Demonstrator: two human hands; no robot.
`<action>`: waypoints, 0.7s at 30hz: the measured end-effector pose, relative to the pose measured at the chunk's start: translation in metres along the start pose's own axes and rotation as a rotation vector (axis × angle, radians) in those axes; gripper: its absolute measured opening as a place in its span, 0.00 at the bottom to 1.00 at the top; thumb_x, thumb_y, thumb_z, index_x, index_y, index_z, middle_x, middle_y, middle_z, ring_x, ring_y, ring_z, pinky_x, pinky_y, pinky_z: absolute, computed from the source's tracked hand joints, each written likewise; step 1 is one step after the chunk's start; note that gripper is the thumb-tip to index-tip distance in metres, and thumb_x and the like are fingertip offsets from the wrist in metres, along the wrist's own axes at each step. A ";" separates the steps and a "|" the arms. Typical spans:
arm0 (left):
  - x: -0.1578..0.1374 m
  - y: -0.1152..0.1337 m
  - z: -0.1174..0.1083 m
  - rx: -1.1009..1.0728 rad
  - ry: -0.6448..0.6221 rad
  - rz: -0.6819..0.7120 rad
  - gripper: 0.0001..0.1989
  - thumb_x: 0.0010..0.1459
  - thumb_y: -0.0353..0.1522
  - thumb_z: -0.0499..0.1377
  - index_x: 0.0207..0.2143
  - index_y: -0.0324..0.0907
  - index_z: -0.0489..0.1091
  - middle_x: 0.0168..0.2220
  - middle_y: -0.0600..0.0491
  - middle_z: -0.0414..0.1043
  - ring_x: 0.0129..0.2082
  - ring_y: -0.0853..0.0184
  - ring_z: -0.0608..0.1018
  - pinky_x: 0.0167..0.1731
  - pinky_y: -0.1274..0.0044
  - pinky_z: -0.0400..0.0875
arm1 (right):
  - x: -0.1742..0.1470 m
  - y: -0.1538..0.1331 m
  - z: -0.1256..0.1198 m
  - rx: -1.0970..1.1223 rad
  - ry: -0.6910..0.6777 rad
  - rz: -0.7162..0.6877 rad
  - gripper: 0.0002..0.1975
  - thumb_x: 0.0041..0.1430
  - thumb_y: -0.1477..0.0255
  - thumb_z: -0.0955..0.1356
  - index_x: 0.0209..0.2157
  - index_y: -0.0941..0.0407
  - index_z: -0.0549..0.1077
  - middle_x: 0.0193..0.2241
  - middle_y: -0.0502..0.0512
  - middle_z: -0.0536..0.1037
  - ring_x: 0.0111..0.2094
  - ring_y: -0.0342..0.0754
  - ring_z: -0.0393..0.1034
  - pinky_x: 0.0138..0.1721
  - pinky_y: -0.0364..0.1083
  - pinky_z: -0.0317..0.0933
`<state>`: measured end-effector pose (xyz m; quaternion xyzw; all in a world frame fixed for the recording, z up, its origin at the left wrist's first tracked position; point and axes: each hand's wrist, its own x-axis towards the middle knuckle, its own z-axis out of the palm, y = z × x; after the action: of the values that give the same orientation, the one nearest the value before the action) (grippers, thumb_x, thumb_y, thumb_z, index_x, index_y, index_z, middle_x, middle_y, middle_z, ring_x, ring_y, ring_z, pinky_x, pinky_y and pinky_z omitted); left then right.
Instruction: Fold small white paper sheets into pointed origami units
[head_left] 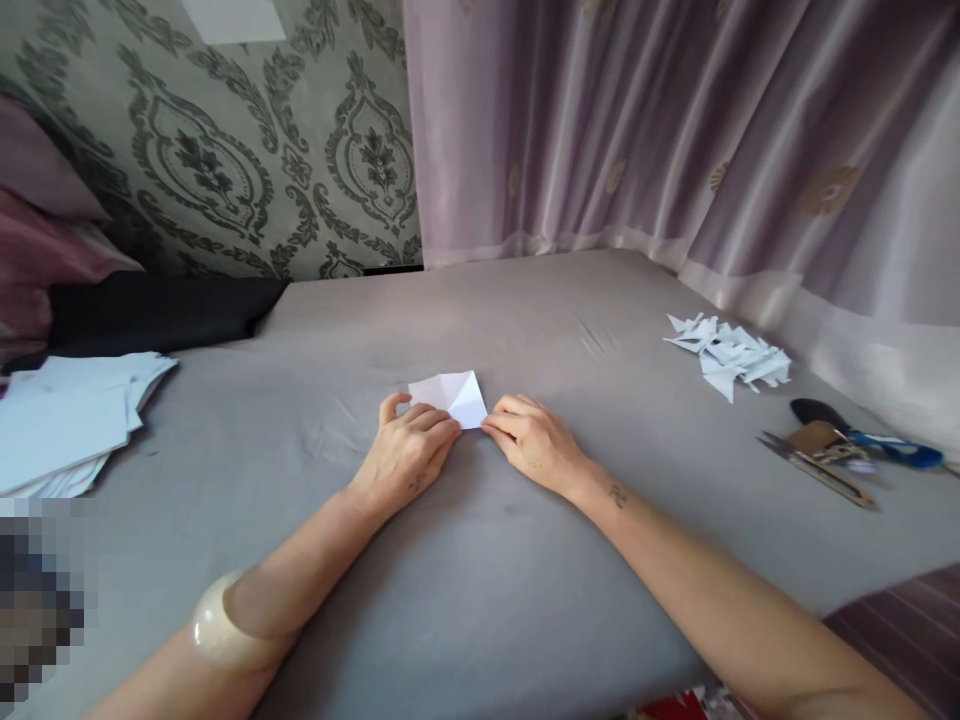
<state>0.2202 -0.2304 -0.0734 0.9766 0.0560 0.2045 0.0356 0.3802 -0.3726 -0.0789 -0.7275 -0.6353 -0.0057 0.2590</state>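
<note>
Down at the near edge I have a glossy, cream-coloured bangle, a smooth, wide band round the left forearm, and over to the right a fold of dark striped cloth below the table edge. Both bare arms reach in across a matte grey cover, soft-looking and faintly wrinkled in places. And here are the hands, close together: my left hand is curled over the near left part of a small white paper, gripping it at the near edge, while my right hand pinches the near right corner between its fingertips. That paper lies in the middle of the cover, thin and crisp, a crease slanting down from its far right corner and splitting it into bright and shaded facets. Out to the right, a slim pointed tool with a tan body lies beside a flat brown piece and a shiny blue handle. Far left, a stack of white sheets spreads unevenly, edges fanned; far right, a spiky heap of folded white paper bristles with sharp points. Behind the stack, black cloth lies flat. At the back, satiny mauve curtains drop in deep pleats beside a scroll-patterned grey wall.
</note>
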 end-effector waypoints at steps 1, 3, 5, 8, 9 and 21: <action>0.000 0.001 -0.001 0.011 0.000 0.009 0.14 0.66 0.30 0.48 0.37 0.44 0.74 0.37 0.51 0.79 0.38 0.63 0.77 0.54 0.61 0.50 | -0.001 0.000 -0.001 -0.005 -0.005 -0.003 0.12 0.66 0.72 0.62 0.34 0.54 0.77 0.32 0.52 0.74 0.36 0.45 0.66 0.38 0.44 0.59; -0.001 0.005 -0.003 0.016 -0.009 0.023 0.14 0.66 0.30 0.49 0.36 0.44 0.75 0.36 0.51 0.79 0.38 0.63 0.77 0.54 0.62 0.51 | -0.004 0.000 -0.002 -0.018 -0.019 -0.014 0.12 0.65 0.72 0.63 0.33 0.54 0.78 0.32 0.53 0.74 0.36 0.46 0.66 0.37 0.45 0.59; -0.001 0.009 -0.004 0.006 -0.017 0.019 0.14 0.65 0.31 0.49 0.34 0.44 0.75 0.36 0.51 0.79 0.38 0.63 0.76 0.53 0.62 0.52 | -0.008 0.000 -0.004 -0.021 -0.029 -0.019 0.12 0.65 0.73 0.63 0.34 0.54 0.78 0.33 0.53 0.74 0.35 0.46 0.65 0.38 0.45 0.59; -0.002 0.012 -0.002 -0.037 -0.022 -0.029 0.14 0.65 0.34 0.51 0.33 0.44 0.75 0.36 0.51 0.78 0.37 0.63 0.76 0.51 0.63 0.53 | -0.012 -0.002 -0.006 -0.023 -0.040 -0.003 0.12 0.65 0.73 0.63 0.34 0.53 0.78 0.32 0.53 0.73 0.35 0.46 0.66 0.38 0.46 0.60; -0.002 0.011 0.000 -0.060 -0.016 -0.056 0.14 0.65 0.34 0.51 0.32 0.44 0.75 0.36 0.51 0.79 0.37 0.64 0.77 0.51 0.63 0.53 | -0.013 -0.004 -0.006 -0.029 -0.041 0.009 0.11 0.65 0.72 0.63 0.35 0.53 0.78 0.32 0.53 0.73 0.35 0.47 0.66 0.38 0.46 0.60; 0.003 0.013 0.004 -0.163 -0.009 -0.365 0.12 0.62 0.37 0.55 0.29 0.44 0.75 0.37 0.51 0.79 0.37 0.62 0.77 0.45 0.65 0.56 | -0.012 -0.010 0.000 0.029 0.004 0.240 0.08 0.62 0.70 0.66 0.33 0.52 0.77 0.31 0.53 0.75 0.34 0.47 0.69 0.36 0.47 0.60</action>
<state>0.2260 -0.2430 -0.0741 0.9451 0.2152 0.1940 0.1510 0.3680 -0.3834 -0.0795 -0.7945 -0.5432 0.0329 0.2696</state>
